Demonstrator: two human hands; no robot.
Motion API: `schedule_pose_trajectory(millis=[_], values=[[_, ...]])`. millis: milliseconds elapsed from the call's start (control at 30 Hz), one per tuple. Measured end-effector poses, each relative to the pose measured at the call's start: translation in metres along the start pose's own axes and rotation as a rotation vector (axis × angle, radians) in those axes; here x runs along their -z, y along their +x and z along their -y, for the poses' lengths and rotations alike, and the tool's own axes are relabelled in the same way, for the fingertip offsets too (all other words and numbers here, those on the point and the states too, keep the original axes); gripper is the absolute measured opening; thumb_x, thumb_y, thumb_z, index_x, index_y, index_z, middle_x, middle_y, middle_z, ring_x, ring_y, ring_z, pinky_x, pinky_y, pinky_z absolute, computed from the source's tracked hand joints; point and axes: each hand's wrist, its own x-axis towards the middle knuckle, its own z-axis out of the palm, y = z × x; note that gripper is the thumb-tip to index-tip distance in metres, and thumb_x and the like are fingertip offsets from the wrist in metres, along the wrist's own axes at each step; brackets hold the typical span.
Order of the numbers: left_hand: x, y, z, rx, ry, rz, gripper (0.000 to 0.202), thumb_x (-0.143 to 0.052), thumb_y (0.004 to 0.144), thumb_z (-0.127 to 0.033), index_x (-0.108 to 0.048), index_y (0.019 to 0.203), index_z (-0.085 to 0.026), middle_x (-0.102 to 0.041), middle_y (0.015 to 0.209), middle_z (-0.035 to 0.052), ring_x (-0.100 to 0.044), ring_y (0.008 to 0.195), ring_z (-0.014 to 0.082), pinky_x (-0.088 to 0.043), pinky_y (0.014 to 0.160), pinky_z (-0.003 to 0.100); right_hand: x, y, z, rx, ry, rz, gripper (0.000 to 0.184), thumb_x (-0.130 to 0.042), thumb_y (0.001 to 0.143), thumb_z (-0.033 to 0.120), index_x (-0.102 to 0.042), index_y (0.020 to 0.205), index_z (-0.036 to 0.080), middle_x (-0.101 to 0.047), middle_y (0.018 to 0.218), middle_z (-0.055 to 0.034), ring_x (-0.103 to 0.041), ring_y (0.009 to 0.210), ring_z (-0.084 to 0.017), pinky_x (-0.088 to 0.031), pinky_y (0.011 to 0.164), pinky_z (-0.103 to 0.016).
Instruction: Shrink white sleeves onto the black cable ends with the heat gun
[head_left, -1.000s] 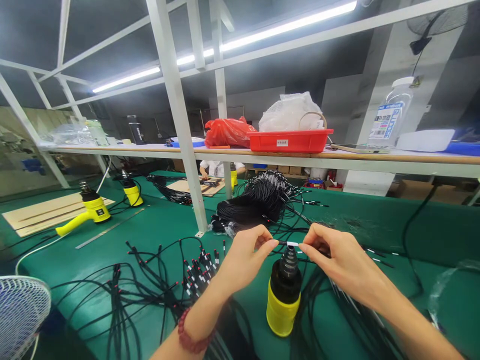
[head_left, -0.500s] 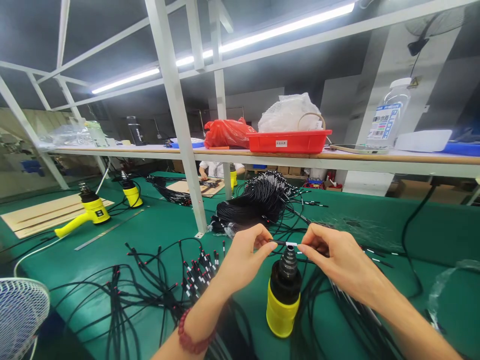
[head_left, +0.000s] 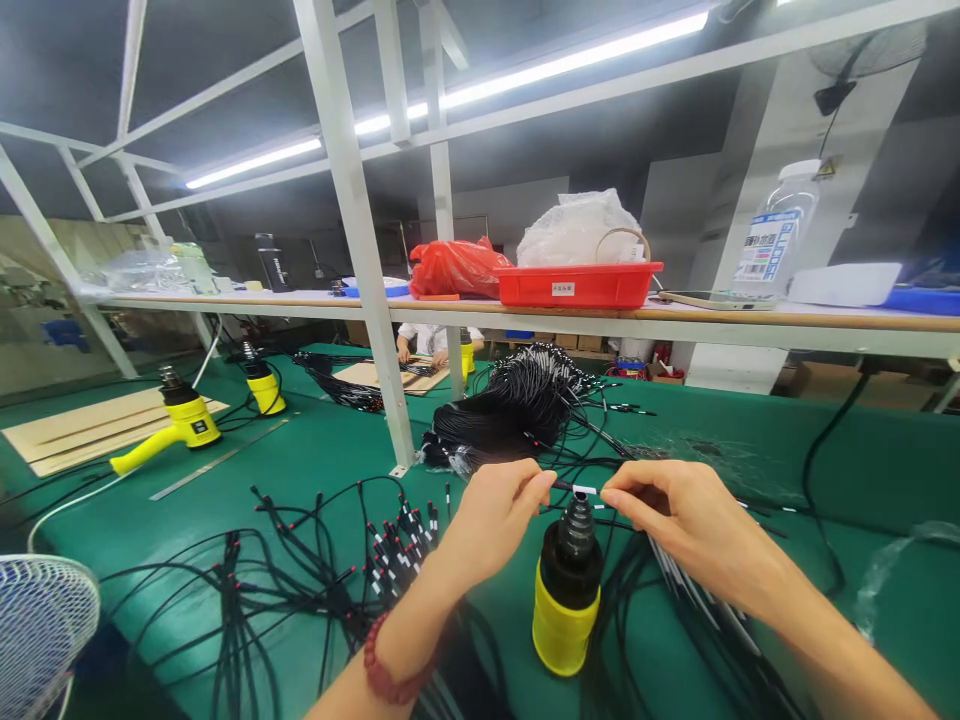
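Note:
My left hand (head_left: pixel 491 520) and my right hand (head_left: pixel 675 520) each pinch one end of a thin black cable (head_left: pixel 566 487) with a short white sleeve (head_left: pixel 583 490) on it. The cable stretches level between them, just above the black nozzle of an upright yellow heat gun (head_left: pixel 564 590) standing on the green table (head_left: pixel 315 455). A red bead bracelet (head_left: pixel 382 670) circles my left wrist. Under my right forearm lie more black cables (head_left: pixel 690 610).
Loose black cables with red and white tips (head_left: pixel 330 570) spread at the left; a large cable bundle (head_left: pixel 510 410) lies behind. Two more yellow heat guns (head_left: pixel 176 425) stand far left. A white post (head_left: pixel 367 260) carries a shelf with a red tray (head_left: pixel 577 280). A fan guard (head_left: pixel 41 630) sits bottom left. Another person's hands (head_left: pixel 420 350) work beyond.
Both hands have sunk slightly and their fingers have shifted on the cable, which stays over the heat gun nozzle. Nothing else on the table has moved.

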Motion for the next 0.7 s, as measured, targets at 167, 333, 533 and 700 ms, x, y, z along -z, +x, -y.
schedule_pose_trajectory(millis=[167, 333, 533, 700], values=[[-0.0032, 0.0010, 0.0033, -0.011, -0.081, -0.010, 0.038, -0.040, 0.096, -0.042, -0.058, 0.073, -0.018, -0.059, 0.067, -0.0018, -0.052, 0.064, 0.0124, -0.035, 0.058, 0.023, -0.0014, 0.0017, -0.0015, -0.006, 0.001, 0.003, 0.026, -0.051, 0.089, 0.035, -0.067, 0.074, 0.023, -0.066, 0.068, 0.0022, -0.053, 0.060, -0.014, -0.036, 0.058, -0.024], [-0.0021, 0.0013, 0.0017, -0.006, -0.088, -0.005, 0.034, -0.043, 0.094, -0.040, -0.059, 0.074, -0.018, -0.060, 0.067, -0.0012, -0.053, 0.064, 0.0128, -0.036, 0.058, 0.023, -0.0020, 0.0019, -0.0028, -0.007, -0.007, 0.001, 0.025, -0.051, 0.088, 0.035, -0.068, 0.074, 0.023, -0.066, 0.068, 0.0019, -0.054, 0.060, -0.014, -0.036, 0.057, -0.023], [-0.0018, 0.0015, 0.0000, -0.014, -0.087, -0.006, 0.034, -0.043, 0.094, -0.040, -0.059, 0.074, -0.018, -0.060, 0.066, -0.0010, -0.053, 0.063, 0.0132, -0.036, 0.058, 0.023, -0.0019, 0.0035, -0.0037, 0.006, -0.020, -0.002, 0.026, -0.051, 0.088, 0.034, -0.068, 0.073, 0.021, -0.066, 0.067, 0.0008, -0.054, 0.059, -0.014, -0.035, 0.055, -0.024], [-0.0015, 0.0018, -0.0011, -0.019, -0.094, -0.003, 0.033, -0.043, 0.094, -0.040, -0.059, 0.075, -0.018, -0.060, 0.067, -0.0010, -0.053, 0.064, 0.0135, -0.037, 0.059, 0.023, -0.0015, 0.0028, -0.0052, 0.017, -0.027, -0.008, 0.026, -0.051, 0.089, 0.034, -0.068, 0.073, 0.021, -0.067, 0.067, 0.0003, -0.055, 0.058, -0.015, -0.036, 0.055, -0.025]])
